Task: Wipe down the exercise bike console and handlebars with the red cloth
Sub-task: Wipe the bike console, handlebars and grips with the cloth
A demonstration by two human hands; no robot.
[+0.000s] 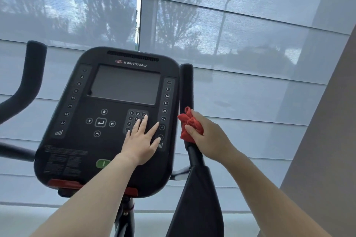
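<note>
As right hand (pixel 210 136) grips cloth (pixel 189 121), against handlebar (pixel 186 86)

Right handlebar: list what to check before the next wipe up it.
1. Grip on the cloth: ok, bunched in the right hand.
2. Contact of cloth with the right handlebar: ok, held against its lower grip.
3. Bar above the cloth unobstructed: ok.
4. Bracing of the console by the left hand: ok, flat on the keypad, fingers straight.
5. Presses on the keypad harmless: cannot tell; the screen is dark.
6. Wipe of the left handlebar done: cannot tell.
</note>
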